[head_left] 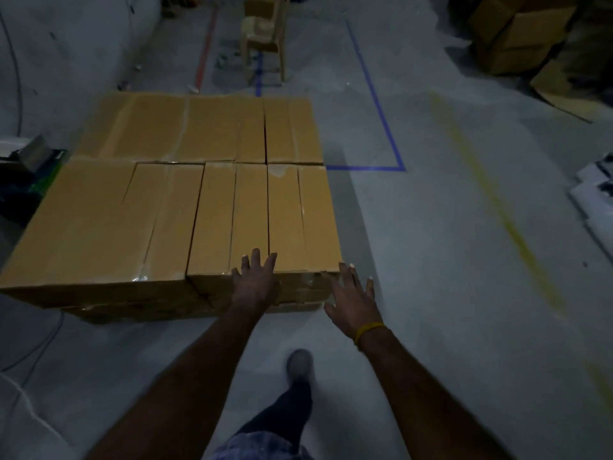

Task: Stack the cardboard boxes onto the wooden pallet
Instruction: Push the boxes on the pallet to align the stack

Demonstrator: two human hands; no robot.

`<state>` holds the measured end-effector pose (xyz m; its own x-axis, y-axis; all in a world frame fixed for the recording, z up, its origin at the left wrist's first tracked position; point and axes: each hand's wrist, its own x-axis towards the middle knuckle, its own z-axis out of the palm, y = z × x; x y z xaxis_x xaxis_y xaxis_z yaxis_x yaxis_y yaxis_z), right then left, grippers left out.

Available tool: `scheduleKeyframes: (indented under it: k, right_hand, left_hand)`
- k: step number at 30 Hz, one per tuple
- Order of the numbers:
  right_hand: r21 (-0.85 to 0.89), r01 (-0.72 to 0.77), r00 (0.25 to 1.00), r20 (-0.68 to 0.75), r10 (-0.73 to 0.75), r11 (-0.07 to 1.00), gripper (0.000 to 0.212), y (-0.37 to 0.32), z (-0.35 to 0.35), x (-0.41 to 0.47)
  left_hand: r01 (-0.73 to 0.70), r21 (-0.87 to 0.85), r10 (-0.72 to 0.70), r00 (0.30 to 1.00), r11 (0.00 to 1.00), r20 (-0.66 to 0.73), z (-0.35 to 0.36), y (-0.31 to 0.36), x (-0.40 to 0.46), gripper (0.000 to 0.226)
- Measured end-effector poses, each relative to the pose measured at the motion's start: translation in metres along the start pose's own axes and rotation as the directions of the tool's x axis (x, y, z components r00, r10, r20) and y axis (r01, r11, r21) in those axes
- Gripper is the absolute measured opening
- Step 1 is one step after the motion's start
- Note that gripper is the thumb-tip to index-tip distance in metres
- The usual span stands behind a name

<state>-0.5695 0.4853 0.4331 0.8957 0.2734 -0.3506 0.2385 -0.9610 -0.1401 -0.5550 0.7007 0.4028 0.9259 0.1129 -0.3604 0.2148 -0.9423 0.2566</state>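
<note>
Several tan cardboard boxes [185,180] stand packed side by side in two rows, stacked low on the floor; the pallet beneath them is hidden. My left hand [255,280] lies flat with straight fingers on the near top edge of the right front box [302,214]. My right hand [353,300] is open with spread fingers at that box's near right corner, its fingertips touching or just short of the edge. Neither hand holds anything.
A pale wooden chair [263,38] stands beyond the boxes. More cardboard boxes [520,34] are piled at the far right. Blue [381,104] and yellow [517,234] floor lines run to the right. Cables [36,356] lie at the left. My foot [300,365] steps forward.
</note>
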Motion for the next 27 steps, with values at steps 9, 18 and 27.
scheduleKeyframes:
  k: [9,18,27]
  right_hand:
    - [-0.086,0.095,0.992,0.086,-0.088,0.992,0.07,0.097,-0.074,0.137]
    - [-0.112,0.157,0.984,0.103,-0.145,0.981,0.07,0.18,-0.153,0.267]
    - [-0.151,0.38,0.922,0.147,-0.359,0.913,0.069,0.282,-0.211,0.429]
  left_hand:
    - [0.034,-0.077,-0.031,0.999,0.996,0.034,0.003,0.1,0.142,0.074]
    - [0.077,-0.07,-0.074,0.997,0.995,0.037,-0.027,0.181,0.268,0.07]
    - [0.257,-0.168,-0.252,0.966,0.952,0.049,-0.032,0.264,0.396,0.069]
